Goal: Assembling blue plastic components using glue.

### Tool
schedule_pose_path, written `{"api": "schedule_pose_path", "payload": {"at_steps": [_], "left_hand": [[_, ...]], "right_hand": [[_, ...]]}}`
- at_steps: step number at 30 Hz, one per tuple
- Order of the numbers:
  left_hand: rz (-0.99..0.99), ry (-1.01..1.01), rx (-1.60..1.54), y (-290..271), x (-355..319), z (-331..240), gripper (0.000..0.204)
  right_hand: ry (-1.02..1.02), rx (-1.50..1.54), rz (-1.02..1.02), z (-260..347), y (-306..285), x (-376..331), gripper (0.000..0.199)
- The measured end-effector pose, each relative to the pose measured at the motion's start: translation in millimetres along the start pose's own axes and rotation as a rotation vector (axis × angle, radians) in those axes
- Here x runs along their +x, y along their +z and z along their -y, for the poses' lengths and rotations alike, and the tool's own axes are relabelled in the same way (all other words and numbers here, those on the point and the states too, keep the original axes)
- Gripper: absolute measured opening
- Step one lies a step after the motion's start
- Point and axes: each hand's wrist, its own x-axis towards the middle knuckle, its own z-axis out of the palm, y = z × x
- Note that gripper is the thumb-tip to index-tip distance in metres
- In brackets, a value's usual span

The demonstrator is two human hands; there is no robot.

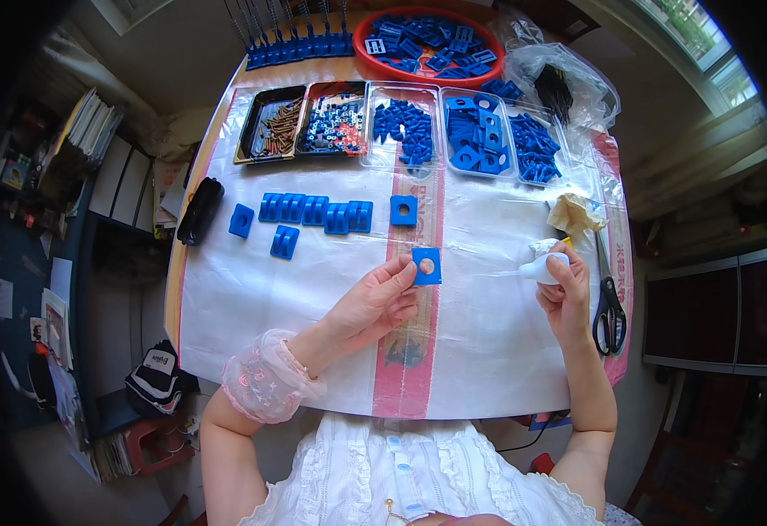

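Observation:
Between thumb and fingers, my left hand (385,298) grips a flat blue square plate (420,266) with a round hole, held over the middle of the table. My right hand (566,285) is closed round a small white squeeze bottle (543,268), its thin nozzle pointing left. Just beyond the held plate lies another blue holed plate (403,210). To the left sit a row of ridged blue pieces (313,211), a single ridged piece (284,242) in front of them and one more holed plate (241,221).
Farther back stand trays of screws (280,128), nuts (335,123), small blue parts (404,129) and blue plates (464,158). Behind them is a red basin (362,63) of blue parts. Black scissors (610,317) lie at right, a black case (200,211) at left.

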Motion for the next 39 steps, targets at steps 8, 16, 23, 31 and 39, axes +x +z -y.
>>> {"api": "schedule_pose_path", "payload": {"at_steps": [8,16,23,31,39], "left_hand": [[0.026,-0.006,0.005,0.1,0.3,-1.1,0.021],[0.032,-0.003,-0.001,-1.5,0.6,-1.1,0.021],[0.006,-0.01,0.004,2.1,0.1,-1.4,0.021],[0.041,-0.013,-0.038,-3.7,1.6,0.4,0.017],[0.039,-0.016,-0.043,-3.6,1.1,0.1,0.016]], "right_hand": [[-0.002,-0.013,-0.021,0.4,1.4,-0.1,0.018],[-0.014,-0.012,-0.014,1.0,1.5,-0.1,0.018],[-0.005,-0.002,-0.017,1.3,2.3,-0.2,0.019],[-0.004,-0.011,-0.009,0.3,0.6,0.2,0.019],[-0.006,-0.011,-0.012,0.9,2.0,-0.3,0.019]]}}
